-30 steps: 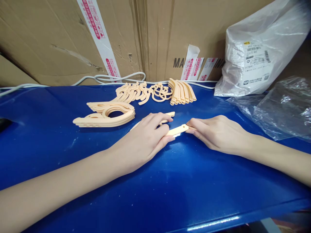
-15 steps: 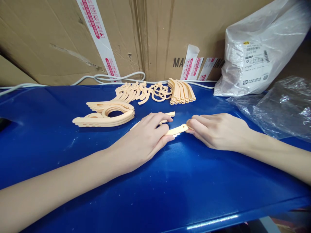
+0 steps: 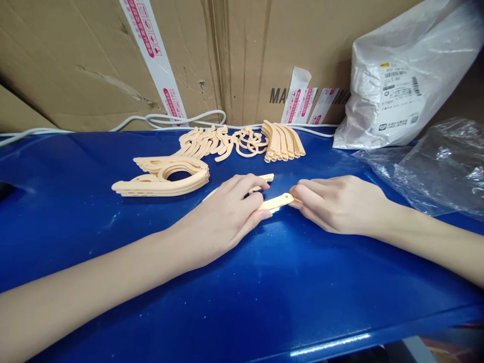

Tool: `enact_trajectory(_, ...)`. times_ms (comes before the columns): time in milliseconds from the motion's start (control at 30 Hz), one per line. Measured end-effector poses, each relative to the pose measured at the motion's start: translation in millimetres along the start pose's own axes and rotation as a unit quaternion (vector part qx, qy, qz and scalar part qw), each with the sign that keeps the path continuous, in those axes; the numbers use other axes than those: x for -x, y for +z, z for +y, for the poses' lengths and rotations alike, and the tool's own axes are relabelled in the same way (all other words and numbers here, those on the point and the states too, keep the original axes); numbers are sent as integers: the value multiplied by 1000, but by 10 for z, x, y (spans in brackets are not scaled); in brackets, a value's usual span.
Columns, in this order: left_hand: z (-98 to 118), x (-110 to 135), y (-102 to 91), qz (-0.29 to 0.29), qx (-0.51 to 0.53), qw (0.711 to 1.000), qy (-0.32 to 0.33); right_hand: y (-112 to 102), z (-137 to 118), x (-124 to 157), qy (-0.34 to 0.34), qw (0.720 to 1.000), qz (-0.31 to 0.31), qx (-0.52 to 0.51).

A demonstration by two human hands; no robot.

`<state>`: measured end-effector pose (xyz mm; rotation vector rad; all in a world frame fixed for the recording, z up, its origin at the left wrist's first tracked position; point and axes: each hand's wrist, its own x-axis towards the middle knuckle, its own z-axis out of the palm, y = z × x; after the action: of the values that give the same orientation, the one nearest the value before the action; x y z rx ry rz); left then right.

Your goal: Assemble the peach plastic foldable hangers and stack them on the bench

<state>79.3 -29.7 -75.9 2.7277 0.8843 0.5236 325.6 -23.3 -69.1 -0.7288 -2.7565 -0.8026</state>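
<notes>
My left hand [image 3: 230, 214] is closed around a cream plastic folding hanger [image 3: 274, 202], gripping it between thumb and fingers. One arm of it sticks out to the right, with a round hole near its tip. Another part shows beyond my fingers, and the rest is hidden under the palm. My right hand [image 3: 336, 204] pinches a thin cream part at that tip, mostly covered by the fingers. To the left lies a stack of folded cream hangers [image 3: 185, 187].
Behind my hands lie loose cream arm pieces [image 3: 283, 141], several hooks [image 3: 249, 142] and more curved pieces [image 3: 202, 142]. A white cable [image 3: 130, 120] runs along cardboard boxes [image 3: 245, 55]. On the right are a labelled plastic bag [image 3: 385, 91] and clear film [image 3: 446, 171] on the blue table [image 3: 242, 312].
Both hands stay nearly in place with the same grip. The tip of the hanger arm between them looks slightly more rounded and closed up against the part in my right hand.
</notes>
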Motion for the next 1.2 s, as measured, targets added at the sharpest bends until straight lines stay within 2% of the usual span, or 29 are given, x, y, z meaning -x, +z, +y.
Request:
enact_trajectory(200, 2, -2, -14, -2, -5, 1000, 10, -29, 9, -21, -15, 999, -4, 40)
enact_trajectory(500, 2, -20, -16, -11, -3, 1000, 11, -36, 3, -35, 1, 1000, -14, 21)
enact_trajectory(967, -5, -8, -70, -9, 64, 998, 8, -9, 58, -17, -10, 999, 30, -8)
enact_trajectory(1200, 3, -4, -75, -12, 62, 998, 14, -2, 45, -10, 7, 997, 45, -64)
